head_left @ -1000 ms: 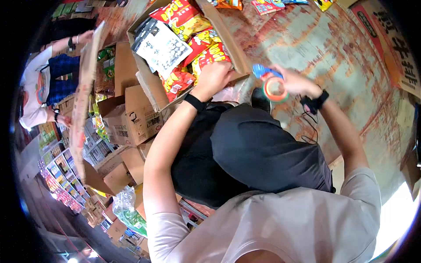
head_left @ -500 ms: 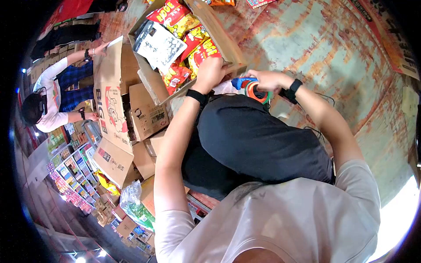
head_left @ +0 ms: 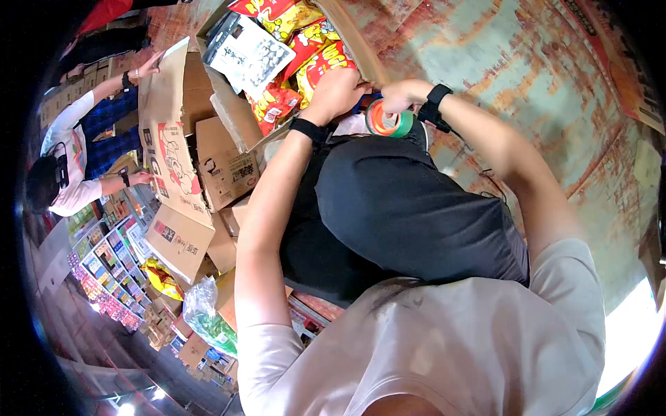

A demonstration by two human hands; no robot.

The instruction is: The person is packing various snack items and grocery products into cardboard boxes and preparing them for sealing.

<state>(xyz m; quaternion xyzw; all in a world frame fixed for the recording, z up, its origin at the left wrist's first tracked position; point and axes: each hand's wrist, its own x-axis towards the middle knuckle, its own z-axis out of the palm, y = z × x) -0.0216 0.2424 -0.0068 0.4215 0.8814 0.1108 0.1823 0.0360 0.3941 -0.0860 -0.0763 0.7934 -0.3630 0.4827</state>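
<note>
An open cardboard box point(head_left: 364, 43) at the top centre holds red and yellow snack bags point(head_left: 322, 66) and a black-and-white bag point(head_left: 248, 55). My left hand point(head_left: 338, 91) is closed at the near right corner of the box; what its fingers pinch is too small to make out. Close to its right, my right hand point(head_left: 406, 96) is curled round a tape dispenser with an orange and green roll point(head_left: 388, 123). The dispenser's blue part is mostly hidden behind the fingers. Both hands are just beyond my dark-trousered knee.
To the left, a co-worker point(head_left: 76, 156) holds a large open carton point(head_left: 163, 139) with both hands. Below that carton are a yellow bag point(head_left: 163, 279) and a clear and green plastic bag point(head_left: 208, 319). Stained floor point(head_left: 513, 76) stretches to the right; a printed carton point(head_left: 617, 69) lies at its edge.
My right hand has moved left and up with the tape dispenser, closer to my left hand and the box corner. The view has shifted slightly.
</note>
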